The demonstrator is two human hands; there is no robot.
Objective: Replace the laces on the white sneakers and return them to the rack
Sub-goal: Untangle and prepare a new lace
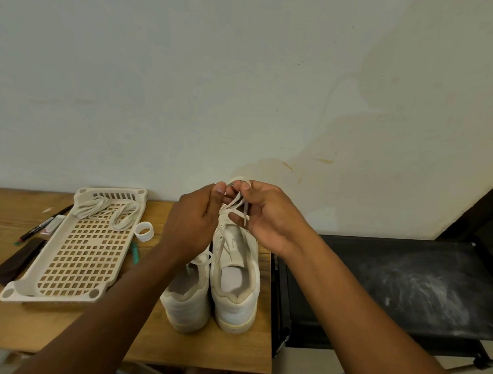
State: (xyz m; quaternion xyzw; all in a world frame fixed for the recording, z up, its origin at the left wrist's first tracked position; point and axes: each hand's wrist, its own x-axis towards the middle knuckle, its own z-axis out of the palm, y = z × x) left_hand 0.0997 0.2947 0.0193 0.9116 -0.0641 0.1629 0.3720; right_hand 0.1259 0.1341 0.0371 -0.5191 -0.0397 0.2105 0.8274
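Lace (240,199) pinched by left hand (191,226) and right hand (269,217) above right sneaker (235,273), beside tray (68,262); even, gentle tension should seat each crossing flat.

No legible text — the marker (44,225) at nine o'clock bears white print, too small to read.

We see a dim, warm-toned picture with soft, even light; the wall (247,70) looks greenish, shadows under the sneakers (211,295) are faint, wide-angle bending curves the counter (11,325) edge, and fine detail is slightly soft
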